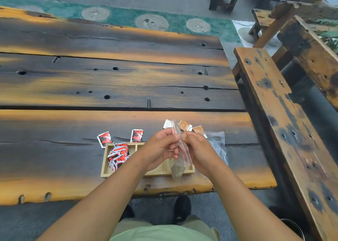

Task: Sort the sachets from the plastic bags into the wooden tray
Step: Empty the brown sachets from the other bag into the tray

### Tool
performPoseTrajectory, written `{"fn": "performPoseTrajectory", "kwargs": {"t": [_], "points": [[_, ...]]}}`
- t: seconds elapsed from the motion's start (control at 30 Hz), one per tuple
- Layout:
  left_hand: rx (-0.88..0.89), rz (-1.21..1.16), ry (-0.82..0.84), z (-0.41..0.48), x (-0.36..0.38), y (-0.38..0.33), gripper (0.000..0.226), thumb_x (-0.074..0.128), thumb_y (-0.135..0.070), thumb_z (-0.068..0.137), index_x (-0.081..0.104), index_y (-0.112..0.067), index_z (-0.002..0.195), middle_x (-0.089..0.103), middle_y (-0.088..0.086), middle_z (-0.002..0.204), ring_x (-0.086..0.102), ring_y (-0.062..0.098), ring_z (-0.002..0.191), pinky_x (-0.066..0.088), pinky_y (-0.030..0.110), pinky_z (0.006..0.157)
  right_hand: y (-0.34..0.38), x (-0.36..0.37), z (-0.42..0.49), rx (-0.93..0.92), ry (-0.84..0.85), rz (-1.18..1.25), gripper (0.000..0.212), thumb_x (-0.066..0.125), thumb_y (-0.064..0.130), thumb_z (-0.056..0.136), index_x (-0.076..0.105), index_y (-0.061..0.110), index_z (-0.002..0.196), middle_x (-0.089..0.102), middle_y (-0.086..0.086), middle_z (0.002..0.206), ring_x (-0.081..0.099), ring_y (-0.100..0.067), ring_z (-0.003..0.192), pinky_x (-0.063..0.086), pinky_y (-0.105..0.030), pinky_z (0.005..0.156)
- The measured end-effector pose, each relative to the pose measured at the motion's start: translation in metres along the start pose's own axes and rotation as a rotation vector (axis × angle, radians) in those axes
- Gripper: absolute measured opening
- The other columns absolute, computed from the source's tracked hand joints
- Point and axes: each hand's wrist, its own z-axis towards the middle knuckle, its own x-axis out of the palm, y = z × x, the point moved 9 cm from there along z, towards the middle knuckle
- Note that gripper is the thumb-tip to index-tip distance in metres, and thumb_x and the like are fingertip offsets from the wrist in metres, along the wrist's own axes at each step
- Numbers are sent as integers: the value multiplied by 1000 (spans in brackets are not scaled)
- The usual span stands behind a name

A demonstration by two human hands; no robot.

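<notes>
Head view: hands (180, 147) hide the wooden tray's (104, 164) middle compartment.

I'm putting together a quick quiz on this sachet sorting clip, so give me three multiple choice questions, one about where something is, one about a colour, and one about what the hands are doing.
1. Where is the pile of sachets in the wooden tray?
A. left compartment
B. middle compartment
C. right compartment

2. What colours are the two loose sachets on the table just beyond the tray?
A. blue and yellow
B. red, black and white
C. plain green

3. What are the hands doing?
A. resting flat on the table
B. both pinching the top of a clear plastic bag
C. lifting the tray

Answers:
1 A, the pile fills the left section.
2 B, their print is red, black and white.
3 B, the left hand and right hand meet at the red-striped top of the clear plastic bag above the tray.
</notes>
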Motion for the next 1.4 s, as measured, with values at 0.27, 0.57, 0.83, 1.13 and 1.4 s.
{"fn": "performPoseTrajectory", "kwargs": {"t": [0.27, 0.57, 0.83, 1.13, 1.4], "points": [[6, 44, -58, -3, -10, 0, 22, 60, -19, 87, 55, -6, 103, 47, 10, 73, 46, 12, 52, 28, 24, 49, 4, -5, -2, -30, -69, -70, 33, 45, 6, 90, 59, 18, 63, 64, -24, 73, 54, -26, 55, 34, -26, 43], [-2, 97, -131, -9, -25, -15, 23, 65, -18, 82, 47, -14, 70, 37, -2, 53, 40, 14, 45, 20, 21, 42, 23, -31, -2, -84, -187, -252, 19, 49, 1, 94, 59, -7, 81, 60, -8, 59, 57, -17, 49, 43, -27, 48], [17, 85, -203, -17, -43, -25, 22, 63, -19, 82, 45, -13, 70, 41, -5, 50, 40, 12, 42, 23, 17, 39, 36, -50, -6, -109, -236, -313, 21, 48, 1, 96, 57, 2, 76, 59, -6, 60, 56, -17, 49, 46, -26, 49], [30, 278, -187, -23, -49, -44, 22, 66, -19, 81, 49, -14, 68, 40, 2, 53, 38, 13, 42, 25, 19, 42, 56, -72, -15, -142, -237, -495, 21, 50, 1, 94, 57, -2, 74, 59, -6, 60, 58, -15, 53, 47, -23, 52], [135, 278, -264, -22, -45, -45, 21, 67, -30, 83, 53, -15, 78, 44, -2, 60, 38, 12, 46, 23, 20, 46, 68, -58, -22, -166, -279, -486, 21, 48, -1, 91, 53, -10, 74, 60, -10, 59, 60, -16, 52, 50, -23, 50]]}}
